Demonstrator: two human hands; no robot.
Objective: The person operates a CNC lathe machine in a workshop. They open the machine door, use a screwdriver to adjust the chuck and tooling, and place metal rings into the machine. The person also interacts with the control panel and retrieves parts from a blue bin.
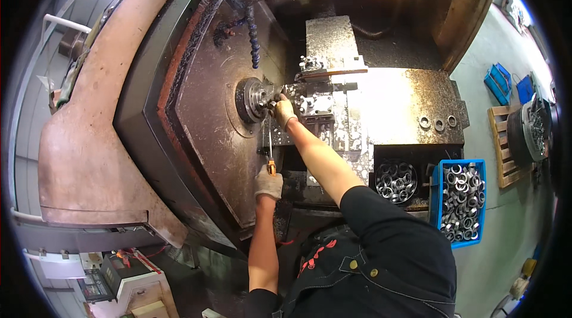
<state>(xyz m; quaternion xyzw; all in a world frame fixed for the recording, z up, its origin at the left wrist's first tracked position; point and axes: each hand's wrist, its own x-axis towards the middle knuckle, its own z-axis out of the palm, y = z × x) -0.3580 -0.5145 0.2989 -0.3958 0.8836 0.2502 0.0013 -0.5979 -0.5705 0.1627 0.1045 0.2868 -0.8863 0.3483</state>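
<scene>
My left hand, in a pale work glove, is closed round an orange-handled tool. The tool's long thin metal rod points up toward the lathe chuck. My right hand, also gloved, reaches in at the chuck's right side, its fingers curled against the front. Whatever those fingers hold is too small and partly hidden to name. Just right of this hand sits a tool post with bolts on top. A second tool block stands farther back on the slide.
Three metal rings lie on the bright machine cover. A round pan and a blue crate hold many rings at the right. A segmented blue coolant hose hangs above the chuck. Beyond stands a wooden pallet bearing a drum.
</scene>
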